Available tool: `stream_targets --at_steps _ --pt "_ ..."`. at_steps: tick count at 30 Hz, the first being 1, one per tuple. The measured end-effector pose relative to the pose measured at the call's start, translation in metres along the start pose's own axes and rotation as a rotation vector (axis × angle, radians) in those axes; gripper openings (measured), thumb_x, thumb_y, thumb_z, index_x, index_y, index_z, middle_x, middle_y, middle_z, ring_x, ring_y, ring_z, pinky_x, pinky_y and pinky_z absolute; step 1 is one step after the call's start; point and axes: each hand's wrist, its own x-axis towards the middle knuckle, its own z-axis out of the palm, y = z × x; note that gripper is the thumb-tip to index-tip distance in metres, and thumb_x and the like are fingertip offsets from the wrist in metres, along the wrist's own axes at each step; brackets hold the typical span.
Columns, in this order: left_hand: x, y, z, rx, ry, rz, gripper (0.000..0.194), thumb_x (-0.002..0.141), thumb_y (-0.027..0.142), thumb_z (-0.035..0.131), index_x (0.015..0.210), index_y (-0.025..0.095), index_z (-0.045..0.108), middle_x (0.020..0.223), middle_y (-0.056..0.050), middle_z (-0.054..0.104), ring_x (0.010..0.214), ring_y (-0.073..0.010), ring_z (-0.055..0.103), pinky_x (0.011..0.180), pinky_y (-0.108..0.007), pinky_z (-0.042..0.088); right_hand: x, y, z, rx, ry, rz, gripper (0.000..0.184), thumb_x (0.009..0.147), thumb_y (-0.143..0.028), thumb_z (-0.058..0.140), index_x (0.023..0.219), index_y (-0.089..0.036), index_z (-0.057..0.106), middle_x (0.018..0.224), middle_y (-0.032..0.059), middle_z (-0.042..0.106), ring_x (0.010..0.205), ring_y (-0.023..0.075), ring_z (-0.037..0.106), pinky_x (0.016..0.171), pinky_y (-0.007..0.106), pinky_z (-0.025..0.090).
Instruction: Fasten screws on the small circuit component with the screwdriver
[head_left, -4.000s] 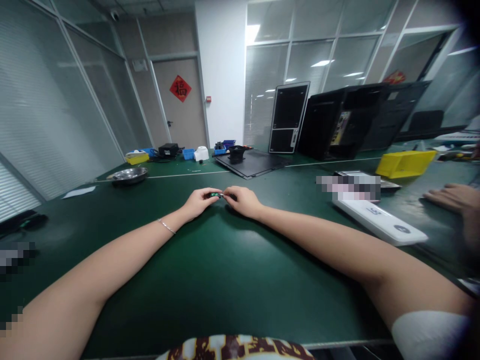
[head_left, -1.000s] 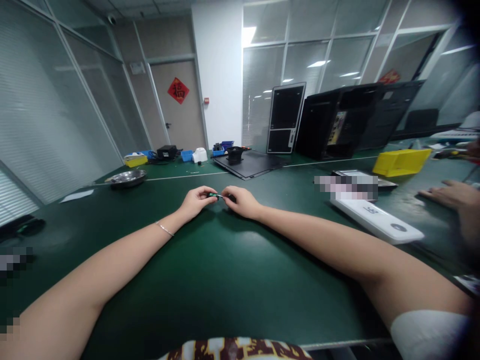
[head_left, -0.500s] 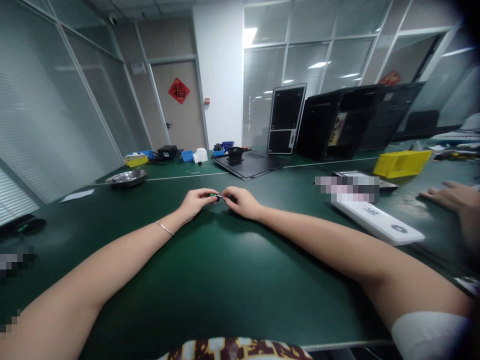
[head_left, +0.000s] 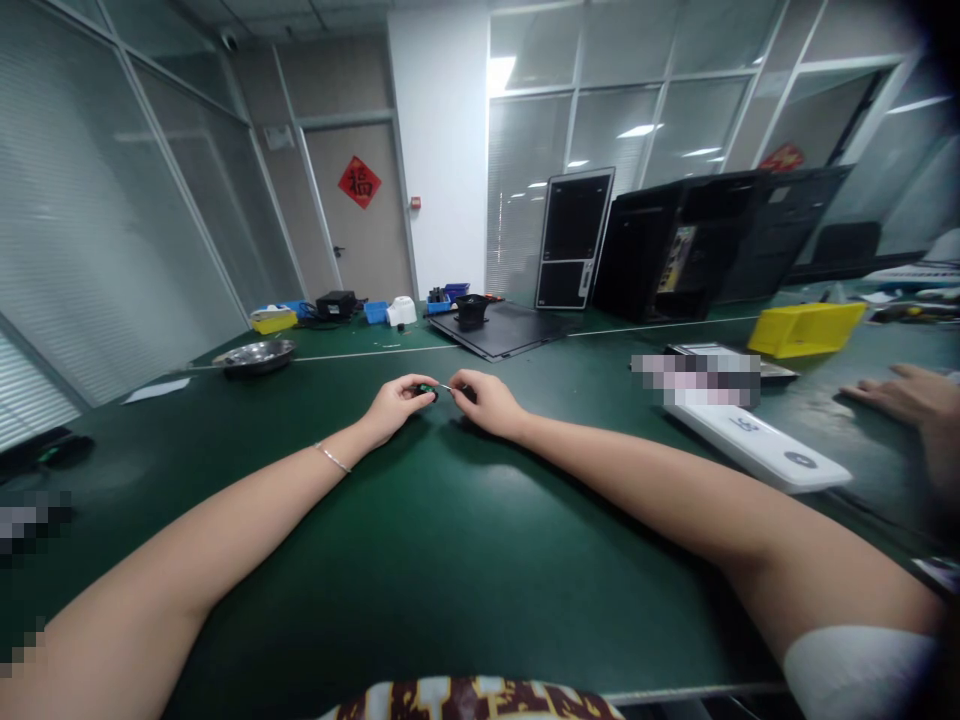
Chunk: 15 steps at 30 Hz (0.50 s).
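My left hand (head_left: pixel 395 407) is closed on a small black-and-green part (head_left: pixel 427 391), pinched between thumb and fingers just above the green tabletop (head_left: pixel 480 560). From the right, my right hand (head_left: pixel 486 402) grips a thin metal-tipped tool (head_left: pixel 446 388). Its tip points at the small part and lies close to it; whether they touch I cannot tell. Most of the tool's dark body is covered by my right fingers, and its exact kind does not show.
A metal bowl (head_left: pixel 259 356) stands at left. Farther back, a black panel (head_left: pixel 502 330) carries a black piece (head_left: pixel 472 311), near computer cases (head_left: pixel 660 245). At right are a long white device (head_left: pixel 757 437), a yellow bin (head_left: pixel 806 330) and another person's hand (head_left: pixel 900 390).
The tool's tip has drawn slightly away from the small part, and more of the part's green side shows. Both forearms stay almost where they were.
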Motion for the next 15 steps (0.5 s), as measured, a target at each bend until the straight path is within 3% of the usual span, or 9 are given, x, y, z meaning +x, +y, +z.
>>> stream_targets --at_steps 5,8,12,15 --pt "0.0008 -0.0037 0.0012 0.146 -0.088 0.000 0.050 0.076 0.026 0.071 0.124 0.012 0.061 0.101 -0.008 0.068 0.078 -0.0150 0.059 0.076 -0.030 0.048 0.0002 -0.0015 -0.0009 -0.005 0.006 0.030 0.014 0.087 -0.021 0.051 0.093 -0.020 0.064 0.091 0.0031 0.070 0.081 0.0169 0.061 0.072 0.026 0.042" --pt "0.0006 -0.0053 0.0040 0.110 -0.139 0.004 0.046 0.077 0.021 0.069 0.120 0.012 0.057 0.107 -0.011 0.067 0.078 -0.0126 0.060 0.076 -0.029 0.049 0.0003 -0.0021 -0.0012 -0.018 0.004 0.047 0.015 0.086 -0.021 0.051 0.093 -0.020 0.065 0.090 0.0030 0.070 0.081 0.0171 0.061 0.072 0.026 0.042" --pt "-0.0004 -0.0039 0.0041 0.228 -0.157 0.022 0.027 0.081 0.020 0.063 0.105 0.011 0.060 0.086 -0.005 0.065 0.065 -0.0103 0.054 0.064 -0.025 0.047 0.0006 -0.0022 -0.0013 -0.021 0.005 0.050 0.014 0.086 -0.021 0.051 0.092 -0.020 0.064 0.091 0.0027 0.070 0.082 0.0170 0.062 0.072 0.025 0.042" --pt "-0.0015 -0.0015 0.0032 0.414 -0.160 0.095 0.025 0.082 0.020 0.058 0.105 0.013 0.065 0.082 -0.003 0.061 0.064 -0.0117 0.053 0.063 -0.026 0.046 0.0008 -0.0021 -0.0009 -0.025 0.003 0.051 0.014 0.087 -0.022 0.052 0.091 -0.020 0.065 0.091 0.0028 0.070 0.081 0.0168 0.061 0.071 0.025 0.042"
